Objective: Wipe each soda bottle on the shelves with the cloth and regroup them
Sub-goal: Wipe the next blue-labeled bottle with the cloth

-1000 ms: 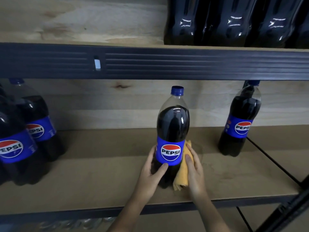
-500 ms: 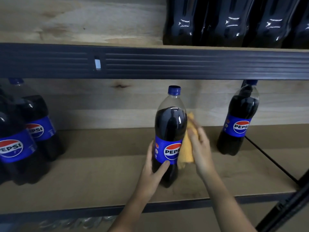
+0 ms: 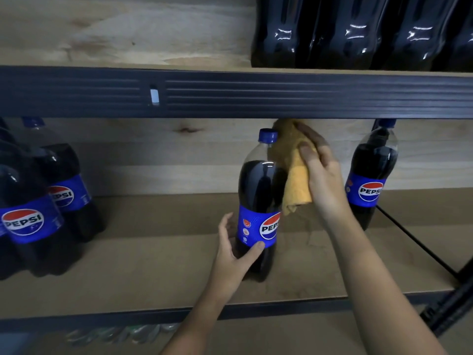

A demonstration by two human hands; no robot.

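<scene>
A tall Pepsi bottle [image 3: 258, 196] with a blue cap stands upright in the middle of the lower shelf [image 3: 153, 260]. My left hand [image 3: 234, 254] grips its lower part, thumb across the blue label. My right hand [image 3: 320, 172] holds a yellow-orange cloth [image 3: 294, 172] against the bottle's right shoulder and neck, just under the shelf beam. Another Pepsi bottle [image 3: 371, 180] stands alone to the right. A group of Pepsi bottles [image 3: 38, 208] stands at the left end.
A dark metal shelf beam [image 3: 230, 92] runs across just above the bottle cap. Several dark bottles [image 3: 358, 32] stand on the upper shelf at right. A black upright post [image 3: 450, 301] and a thin brace lie at lower right.
My right hand has slid the cloth up the bottle's right side, from the label to the neck. The bottle has turned, so its logo now faces more to the right. My left hand keeps its grip.
</scene>
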